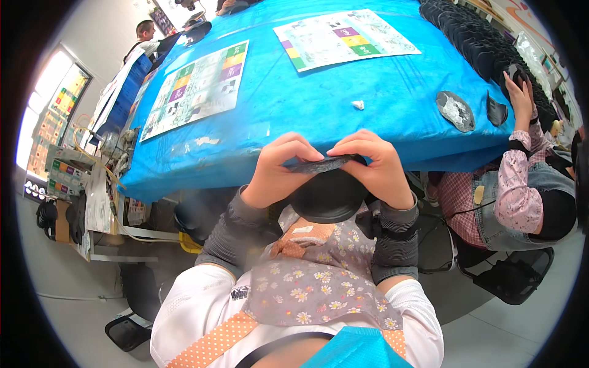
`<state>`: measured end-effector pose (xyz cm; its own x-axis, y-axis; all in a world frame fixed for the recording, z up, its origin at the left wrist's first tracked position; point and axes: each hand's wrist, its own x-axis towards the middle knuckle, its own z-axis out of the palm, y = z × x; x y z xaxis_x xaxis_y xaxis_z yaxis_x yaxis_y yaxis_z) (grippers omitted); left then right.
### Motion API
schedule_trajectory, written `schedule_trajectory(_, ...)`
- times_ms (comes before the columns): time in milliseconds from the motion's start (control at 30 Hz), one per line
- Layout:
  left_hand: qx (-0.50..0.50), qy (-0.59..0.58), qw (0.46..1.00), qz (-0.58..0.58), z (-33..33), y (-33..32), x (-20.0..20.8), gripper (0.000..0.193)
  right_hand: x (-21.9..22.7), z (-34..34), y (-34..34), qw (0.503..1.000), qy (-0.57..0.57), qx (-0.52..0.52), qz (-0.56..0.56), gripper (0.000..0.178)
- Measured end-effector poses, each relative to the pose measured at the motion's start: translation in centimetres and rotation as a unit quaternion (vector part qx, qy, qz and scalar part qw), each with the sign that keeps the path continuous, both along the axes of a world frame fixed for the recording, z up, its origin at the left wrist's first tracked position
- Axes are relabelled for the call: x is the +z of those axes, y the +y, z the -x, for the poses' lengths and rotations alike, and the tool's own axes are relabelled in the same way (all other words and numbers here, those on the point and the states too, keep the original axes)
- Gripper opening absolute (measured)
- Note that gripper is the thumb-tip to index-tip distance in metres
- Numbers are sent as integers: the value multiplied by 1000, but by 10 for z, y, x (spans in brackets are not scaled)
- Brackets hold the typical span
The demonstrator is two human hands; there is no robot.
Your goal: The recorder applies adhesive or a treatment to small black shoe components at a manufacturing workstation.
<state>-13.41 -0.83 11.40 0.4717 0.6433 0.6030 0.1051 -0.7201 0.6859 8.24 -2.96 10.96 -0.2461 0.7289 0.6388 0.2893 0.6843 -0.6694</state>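
Just beyond the near edge of the blue-covered table (343, 138), I hold a thin, black, curved piece (322, 164) between both hands. My left hand (279, 168) pinches its left end with thumb and fingers. On its right end, my right hand (377, 162) is closed, thumb below and fingers above. Under my hands, over my flowered apron (325, 276), shows a rounded, black, bowl-like shape (330, 197). I cannot tell whether it is part of the held piece. A small white scrap (358, 105) lies on the table beyond my hands.
Two printed sheets (346, 40) lie on the table. To the right are a black oval piece with white bits (455, 111) and another curved black piece (496, 110). A long row of stacked black pieces (463, 43) lines the far right. A co-worker (518, 190) sits there, handling something black.
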Motion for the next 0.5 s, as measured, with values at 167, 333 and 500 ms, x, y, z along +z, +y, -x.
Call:
schedule_trajectory(167,-93,19,994,46,12,8,-5,17,-4,-5,-4,996,42,70,24,13)
schedule_trajectory(333,-83,19,984,154,11,1,-1,16,-10,-7,-4,994,64,50,69,10)
schedule_trajectory(500,-23,68,978,196,15,-1,-2,25,-4,-10,-8,938,216,90,254,13)
